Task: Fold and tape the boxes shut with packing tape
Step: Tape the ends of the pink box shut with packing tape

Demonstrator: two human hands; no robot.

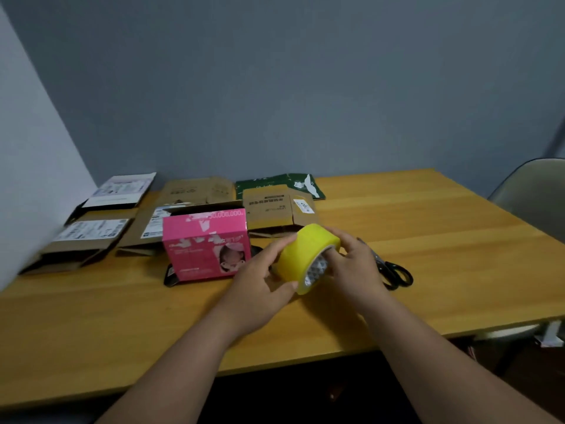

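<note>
Yellow packing tape, a wide roll [307, 258] with a printed white core, is held above the wooden bench [428, 240] between both hands, slightly right of centre and near the front edge. The left hand [263, 289] cups the roll from the left, with fingers laid over its outer face and the thumb touching the lower rim. The right hand [351, 264] grips the roll from the right, with fingers curled over its top edge and a thumb at the core opening. Both forearms extend from the bottom of the view.

Just left of the roll, a pink printed cardboard box [208, 243] stands upright on the bench, apart from the left hand. A dark flat item [171, 275] lies under or against its lower left corner; which cannot be told.

Black-handled scissors [394, 272] lie on the bench just behind the right hand, partly hidden by it.

Behind the pink box, several flattened brown cardboard boxes [275, 209] lie in rows toward the wall, some bearing white shipping labels. A flattened green printed carton [275, 183] lies at the rear, partly covered by a brown one. A flattened white and black carton [119, 191] lies at the far left.

A pale chair back [535, 194] stands beyond the bench's right end.
</note>
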